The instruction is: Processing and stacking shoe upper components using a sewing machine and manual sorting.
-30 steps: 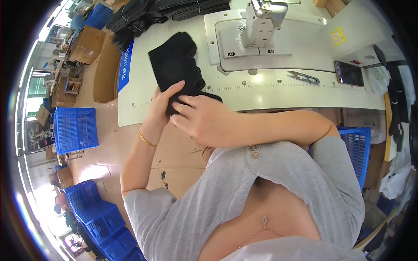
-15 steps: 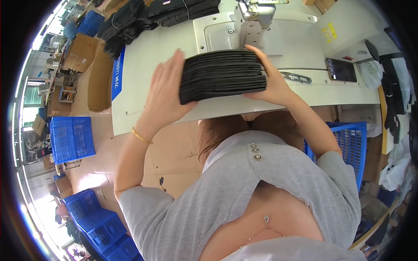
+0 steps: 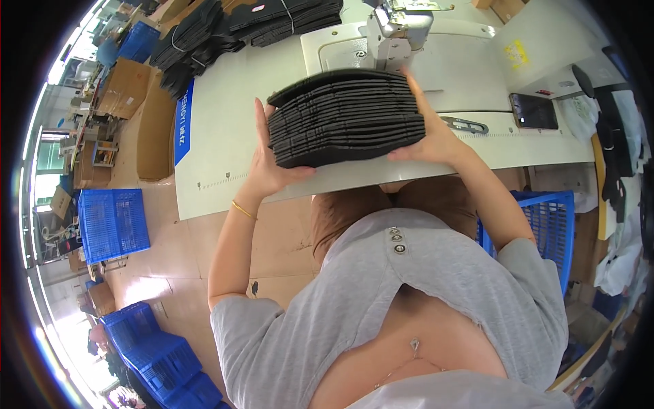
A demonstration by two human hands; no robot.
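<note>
Both hands up over the worktop now, and between them a thick stack of black flat pieces, layered edge on edge, held level above the white surface just in front of the sewing machine. The left hand cups the stack's left end, fingers up the side, thumb under the bottom layer, its grip clamped on the stack; a thin gold bangle sits at that wrist. The right hand presses the right end, palm against the edges, likewise grasping the stack. On the worktop's left edge runs a narrow blue label strip with white marks, standing lengthwise. Right of the machine, a small yellow sticker on a pale box-like housing, and a dark phone lying flat nearby. More black bundles are heaped at the far end. Off to the left, brown cardboard boxes and blue plastic crates on the floor; another blue crate at the right.
</note>
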